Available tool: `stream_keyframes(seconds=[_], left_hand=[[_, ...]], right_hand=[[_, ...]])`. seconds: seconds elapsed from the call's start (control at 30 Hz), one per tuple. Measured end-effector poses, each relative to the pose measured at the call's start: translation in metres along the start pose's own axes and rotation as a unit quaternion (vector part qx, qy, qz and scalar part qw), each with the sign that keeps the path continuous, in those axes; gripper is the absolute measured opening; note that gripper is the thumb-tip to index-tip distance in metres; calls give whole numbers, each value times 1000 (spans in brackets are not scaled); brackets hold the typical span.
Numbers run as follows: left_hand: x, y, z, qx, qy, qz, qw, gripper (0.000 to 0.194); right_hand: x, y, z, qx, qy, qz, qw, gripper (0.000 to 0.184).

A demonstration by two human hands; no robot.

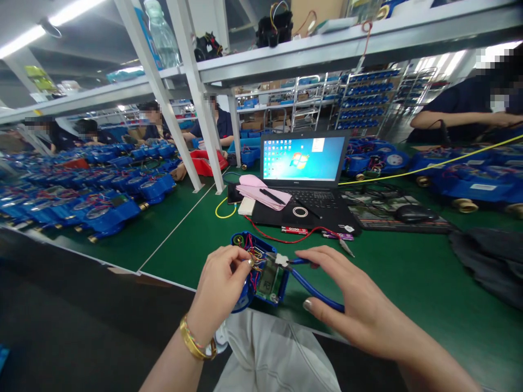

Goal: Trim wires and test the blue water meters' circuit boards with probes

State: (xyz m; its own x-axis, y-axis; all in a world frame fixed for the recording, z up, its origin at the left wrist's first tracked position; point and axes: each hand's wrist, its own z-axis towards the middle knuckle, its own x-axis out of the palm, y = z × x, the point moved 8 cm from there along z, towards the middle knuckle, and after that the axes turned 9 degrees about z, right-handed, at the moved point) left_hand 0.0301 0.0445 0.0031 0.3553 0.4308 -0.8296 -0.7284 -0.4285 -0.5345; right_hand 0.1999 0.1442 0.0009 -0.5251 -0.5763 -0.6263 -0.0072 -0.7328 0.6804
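Observation:
A blue meter housing (283,286) lies on the green bench near its front edge, with a green circuit board, a small display (266,283) and many coloured wires (258,255) showing inside. The fingertips of my left hand (224,283) are pinched together on the wires at the housing's left part. My right hand (347,288) holds cutting pliers (312,286) by their spread blue handles. The pliers' metal head reaches over the circuit board, beside the wires; whether the jaws touch a wire cannot be made out.
Behind the housing stands an open laptop (302,158) with pink papers (263,193) on it. A red lead (281,239) and batteries (294,231) lie in front. Rows of blue meters (106,209) fill the left, more stand right. A mouse (414,213) and dark cloth (490,261) are rightward.

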Motion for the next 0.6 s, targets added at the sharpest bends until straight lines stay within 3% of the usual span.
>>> stream_keyframes(seconds=[0.13,0.23,0.3,0.37,0.43,0.53,0.6], left_hand=[[-13,-18,-12,103,-114,116,981,14],[-18,-34,-22,174,-173,200,949,15],[-21,-41,-25,201,-206,249,925,16],[-22,-45,-28,222,-224,271,909,14],[-21,-45,-28,239,-224,266,907,12],[-19,-44,-28,246,-209,244,915,8],[-19,-43,-27,245,-200,233,920,7]], right_hand=[[7,-57,-25,129,-102,146,976,46],[14,-99,-40,242,-171,73,952,53],[15,-112,-41,262,-185,-28,947,57],[14,-109,-35,243,-195,-110,944,58],[16,-93,-27,189,-204,-123,953,60],[39,-55,-11,89,-134,3,987,73],[56,-33,-3,64,-81,82,991,81]])
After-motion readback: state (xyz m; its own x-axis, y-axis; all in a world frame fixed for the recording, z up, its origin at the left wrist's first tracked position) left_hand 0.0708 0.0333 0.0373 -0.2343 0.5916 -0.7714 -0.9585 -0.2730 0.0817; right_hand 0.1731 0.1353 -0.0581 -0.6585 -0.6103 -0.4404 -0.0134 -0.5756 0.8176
